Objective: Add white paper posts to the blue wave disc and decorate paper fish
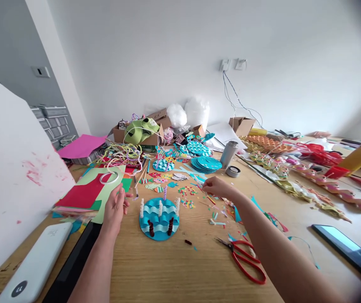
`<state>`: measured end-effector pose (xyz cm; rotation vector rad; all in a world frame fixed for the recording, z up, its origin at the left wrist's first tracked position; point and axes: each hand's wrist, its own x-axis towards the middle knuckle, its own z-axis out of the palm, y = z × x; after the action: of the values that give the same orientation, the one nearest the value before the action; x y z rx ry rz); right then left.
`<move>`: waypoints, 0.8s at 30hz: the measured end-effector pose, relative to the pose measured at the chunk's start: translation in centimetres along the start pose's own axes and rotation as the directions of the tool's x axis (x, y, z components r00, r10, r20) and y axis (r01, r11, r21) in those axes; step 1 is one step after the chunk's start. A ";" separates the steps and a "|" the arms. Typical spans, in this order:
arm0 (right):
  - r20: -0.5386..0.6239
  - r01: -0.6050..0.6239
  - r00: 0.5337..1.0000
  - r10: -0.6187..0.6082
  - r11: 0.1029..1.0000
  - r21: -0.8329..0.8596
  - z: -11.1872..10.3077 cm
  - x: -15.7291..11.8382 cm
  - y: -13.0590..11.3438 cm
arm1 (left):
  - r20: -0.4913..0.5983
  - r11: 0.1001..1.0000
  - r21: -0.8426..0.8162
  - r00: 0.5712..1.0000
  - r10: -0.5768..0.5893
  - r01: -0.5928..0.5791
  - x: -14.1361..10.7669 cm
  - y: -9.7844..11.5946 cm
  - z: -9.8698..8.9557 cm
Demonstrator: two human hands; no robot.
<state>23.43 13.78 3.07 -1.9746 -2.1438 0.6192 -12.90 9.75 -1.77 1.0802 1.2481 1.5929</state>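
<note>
Wooden table (155, 273) below, left hand (115, 208) fingers loosely parted, right hand (218, 187) bent downward, pinch unclear

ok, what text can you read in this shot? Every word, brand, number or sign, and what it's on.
None that I can quote for certain.
White device: marking in its dark oval badge, too blurred to read.
Same device, far end: faint grey mark, too small to read.
Wooden table, near left corner: dark marks, not legible.
Cardboard flap at the back: small dark mark, too small to read.
</note>
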 end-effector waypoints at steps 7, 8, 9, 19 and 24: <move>-0.013 0.246 0.956 -0.294 0.775 0.582 -1.2 -2.5 -4.9 | -0.065 0.984 -0.043 0.983 0.170 -0.173 -0.6 1.2 0.7; -0.029 0.278 0.946 -0.323 0.761 0.587 -1.3 -2.8 -5.7 | -0.065 0.979 -0.030 0.978 0.197 -0.200 -0.9 1.9 1.0; -0.053 0.314 0.936 -0.349 0.754 0.577 -1.4 -3.2 -6.6 | -0.051 0.977 -0.008 0.976 0.214 -0.214 -1.3 2.6 1.4; -0.397 0.486 0.816 -0.420 0.870 0.081 0.9 -6.0 -15.8 | 0.148 0.971 0.137 0.974 0.174 -0.195 -3.9 7.7 6.5; -0.408 0.489 0.775 -0.483 0.867 -0.096 2.4 -5.8 -16.8 | 0.088 0.987 0.096 0.989 0.118 -0.126 -3.4 6.9 7.0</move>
<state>7.78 6.89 8.62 -1.2842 -2.2079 0.1013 -5.88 7.34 5.50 1.2958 1.2395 1.5726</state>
